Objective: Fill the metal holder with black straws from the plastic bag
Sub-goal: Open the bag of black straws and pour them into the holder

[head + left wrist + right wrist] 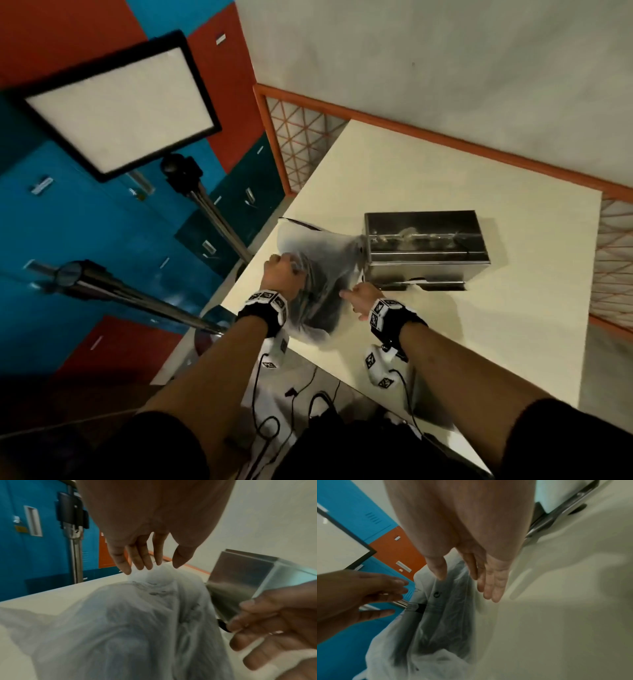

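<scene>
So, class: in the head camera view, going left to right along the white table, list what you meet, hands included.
Person's left hand → translucent plastic bag with dark straws inside → person's right hand → rectangular shiny metal holder, all on the white table.

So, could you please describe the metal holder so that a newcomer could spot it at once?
Start at the cream table with the orange-framed lattice rail behind it. Near the table's middle, right of the plastic bag the two hands are at, stands the metal holder. It is the only shiny steel box there, rectangular and hard-edged beside the soft, crumpled, translucent bag.
</scene>
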Action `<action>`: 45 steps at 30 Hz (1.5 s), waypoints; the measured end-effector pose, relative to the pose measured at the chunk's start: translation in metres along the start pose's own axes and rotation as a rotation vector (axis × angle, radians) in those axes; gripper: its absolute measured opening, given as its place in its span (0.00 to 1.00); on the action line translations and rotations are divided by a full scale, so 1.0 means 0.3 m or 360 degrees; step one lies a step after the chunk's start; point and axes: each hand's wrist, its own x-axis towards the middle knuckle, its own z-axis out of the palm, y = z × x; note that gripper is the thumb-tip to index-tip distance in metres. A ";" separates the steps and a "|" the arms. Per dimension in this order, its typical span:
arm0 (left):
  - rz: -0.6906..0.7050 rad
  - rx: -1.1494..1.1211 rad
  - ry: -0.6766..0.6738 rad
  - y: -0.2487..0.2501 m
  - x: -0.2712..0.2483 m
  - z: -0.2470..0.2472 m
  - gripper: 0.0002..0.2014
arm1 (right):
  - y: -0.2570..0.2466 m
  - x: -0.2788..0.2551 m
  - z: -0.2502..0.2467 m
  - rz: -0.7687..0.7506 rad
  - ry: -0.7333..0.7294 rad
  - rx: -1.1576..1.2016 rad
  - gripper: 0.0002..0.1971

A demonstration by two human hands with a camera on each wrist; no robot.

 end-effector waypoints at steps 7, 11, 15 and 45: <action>-0.0487 -0.0327 -0.0247 -0.102 0.086 0.045 0.43 | -0.071 0.102 0.074 0.0220 0.0128 0.0429 0.38; -0.0524 -0.0451 -0.0280 -0.122 0.101 0.076 0.45 | -0.122 0.103 0.086 0.0210 0.0112 0.0409 0.28; -0.0500 -0.0600 -0.0327 -0.138 0.118 0.070 0.46 | -0.224 0.000 0.080 0.0209 0.0101 0.0463 0.12; 0.0060 -0.1263 -0.0246 0.053 -0.163 -0.111 0.08 | -0.143 -0.213 -0.076 -0.0699 0.0236 0.0455 0.18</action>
